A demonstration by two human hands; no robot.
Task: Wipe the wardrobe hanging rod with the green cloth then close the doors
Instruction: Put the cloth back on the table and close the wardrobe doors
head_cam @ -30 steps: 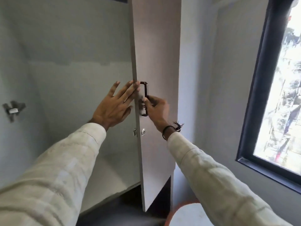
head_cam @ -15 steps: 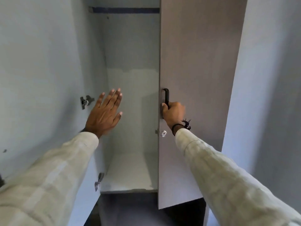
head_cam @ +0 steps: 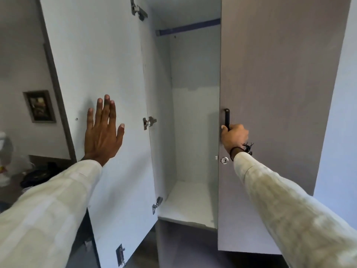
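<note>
The wardrobe stands partly open in front of me. Its blue hanging rod (head_cam: 188, 27) runs across the top of the pale interior. My right hand (head_cam: 234, 137) is shut on the black handle (head_cam: 227, 118) of the grey right door (head_cam: 276, 93), which covers the right half of the opening. My left hand (head_cam: 102, 132) is flat, fingers spread, against the white inner face of the left door (head_cam: 92, 64), which is swung wide open. No green cloth is in view.
Metal hinges (head_cam: 148, 122) line the left door's inner edge. A round lock (head_cam: 224, 160) sits below the handle. A framed picture (head_cam: 39, 106) hangs on the wall at far left, above dark clutter (head_cam: 36, 175) on a low surface. The wardrobe floor shelf (head_cam: 189, 202) is bare white.
The right door has swung toward the opening with my right hand on its handle. My left hand has moved left from the door's edge onto the inner face of the left door.
</note>
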